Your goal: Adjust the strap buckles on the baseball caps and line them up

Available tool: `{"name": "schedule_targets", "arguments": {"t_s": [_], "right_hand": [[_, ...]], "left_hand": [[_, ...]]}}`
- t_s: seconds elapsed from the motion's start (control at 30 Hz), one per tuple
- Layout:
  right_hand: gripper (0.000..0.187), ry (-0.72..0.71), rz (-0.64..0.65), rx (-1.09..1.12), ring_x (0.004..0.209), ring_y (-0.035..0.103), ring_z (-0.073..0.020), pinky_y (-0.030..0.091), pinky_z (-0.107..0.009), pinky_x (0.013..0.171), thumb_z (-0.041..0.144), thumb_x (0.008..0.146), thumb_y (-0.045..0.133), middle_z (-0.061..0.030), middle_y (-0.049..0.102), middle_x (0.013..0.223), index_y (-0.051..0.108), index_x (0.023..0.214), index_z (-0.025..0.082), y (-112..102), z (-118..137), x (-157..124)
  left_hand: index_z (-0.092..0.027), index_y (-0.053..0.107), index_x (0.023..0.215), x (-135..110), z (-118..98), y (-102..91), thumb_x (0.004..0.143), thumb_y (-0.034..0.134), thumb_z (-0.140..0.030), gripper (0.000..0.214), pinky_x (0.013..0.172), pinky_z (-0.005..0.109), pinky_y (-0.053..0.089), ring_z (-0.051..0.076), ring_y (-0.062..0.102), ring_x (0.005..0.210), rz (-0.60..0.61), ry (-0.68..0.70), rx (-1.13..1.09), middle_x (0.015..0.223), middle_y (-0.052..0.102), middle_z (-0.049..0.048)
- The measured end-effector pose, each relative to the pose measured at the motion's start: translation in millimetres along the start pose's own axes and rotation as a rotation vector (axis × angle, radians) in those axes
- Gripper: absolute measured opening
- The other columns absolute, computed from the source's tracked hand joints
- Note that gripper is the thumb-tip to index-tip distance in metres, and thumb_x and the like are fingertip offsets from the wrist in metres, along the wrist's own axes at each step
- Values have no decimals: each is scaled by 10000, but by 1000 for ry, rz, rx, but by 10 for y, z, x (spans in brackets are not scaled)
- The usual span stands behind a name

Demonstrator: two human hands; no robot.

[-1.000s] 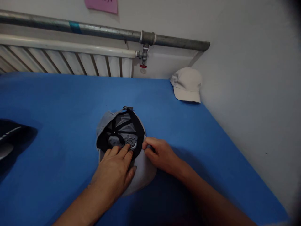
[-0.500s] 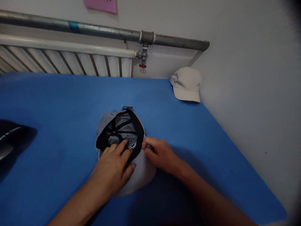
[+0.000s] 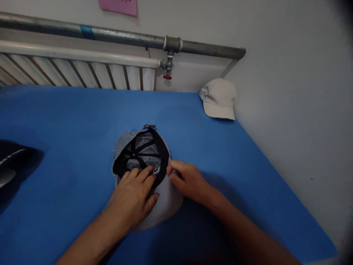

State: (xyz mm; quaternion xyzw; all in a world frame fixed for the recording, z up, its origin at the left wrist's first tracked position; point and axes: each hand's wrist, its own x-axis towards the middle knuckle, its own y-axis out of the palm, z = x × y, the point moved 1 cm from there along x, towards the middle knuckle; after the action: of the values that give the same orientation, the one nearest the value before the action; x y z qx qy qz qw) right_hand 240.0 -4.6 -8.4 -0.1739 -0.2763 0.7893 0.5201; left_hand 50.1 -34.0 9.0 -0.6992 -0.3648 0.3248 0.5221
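A grey cap [image 3: 142, 152] lies upside down on the blue table [image 3: 68, 121], its black inner band and seams facing up and its brim toward me. My left hand [image 3: 134, 197] lies flat on the brim, fingers stretched out with the tips reaching into the cap's opening. My right hand [image 3: 186, 180] has its fingers curled and pinches the cap's right edge where brim and crown meet.
A white cap [image 3: 219, 98] sits at the table's far right corner against the wall. A dark cap [image 3: 11, 162] lies at the left edge. Behind the table run a radiator [image 3: 77, 73] and a metal pipe [image 3: 124, 36] with a red-handled valve [image 3: 167, 70].
My left hand's fingertips have shifted slightly inside the cap's opening. The right hand and the cap stay where they were.
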Motion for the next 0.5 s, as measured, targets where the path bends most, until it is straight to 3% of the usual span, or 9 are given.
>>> {"name": "schedule_targets", "arguments": {"t_s": [0.13,0.5], "right_hand": [[141,6,0,0,627,449,-111,307,-246,614,79,754,446,27,519,668,535,722,184,4,-4,1],[144,-2,-12,4,623,452,-108,313,-244,618,79,763,448,30,515,655,537,712,181,1,21,11]], "left_hand": [[-154,620,1229,-3,20,16,877,536,-300,390,868,502,477,337,537,1103,-5,9,8,1431,485,133],[-124,628,1154,126,5,-84,919,489,-359,361,891,504,466,324,550,1068,127,96,50,1444,472,125]]}}
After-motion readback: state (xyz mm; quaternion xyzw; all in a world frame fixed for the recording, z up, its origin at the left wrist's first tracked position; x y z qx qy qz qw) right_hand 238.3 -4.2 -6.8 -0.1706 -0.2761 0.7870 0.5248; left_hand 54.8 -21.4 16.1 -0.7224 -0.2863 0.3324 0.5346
